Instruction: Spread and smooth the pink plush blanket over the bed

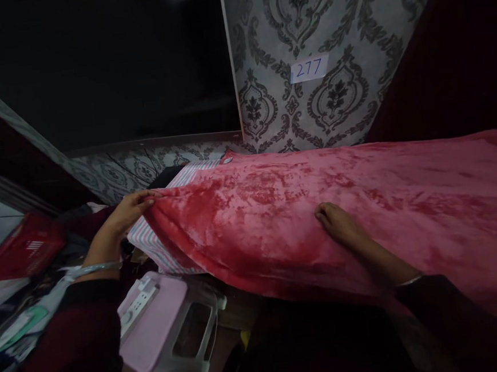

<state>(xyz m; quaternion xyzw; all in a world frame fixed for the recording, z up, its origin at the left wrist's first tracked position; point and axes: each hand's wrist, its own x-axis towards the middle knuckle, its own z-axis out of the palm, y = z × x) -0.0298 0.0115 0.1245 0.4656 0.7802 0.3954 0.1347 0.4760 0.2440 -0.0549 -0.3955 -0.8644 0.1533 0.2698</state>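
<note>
A red plush blanket [268, 219] lies across a long raised surface, whose top it hides, with its left end over a striped cloth [149, 242]. The left hand [130, 212] pinches the blanket's near-left corner between thumb and fingers, lifting it slightly so the front edge hangs in a curve. The right hand [337, 222] is loosely curled at the middle of the blanket; whether it grips a fold or merely rests on the pile cannot be told.

The step in hand seems to be handling the blanket's edge and surface. Done well, it calls for a firm pinch right at the corner, clear of the striped cloth, so that only the upper layer moves. A light, flat right palm would probably steady the soft pile better than curled fingers, which may bunch it. An even, low pull should limit creases along the sagging front edge. Care is also due below: the pink stool [168, 321] with its power strip [140, 309] stands near, where hanging fabric could catch.
</note>
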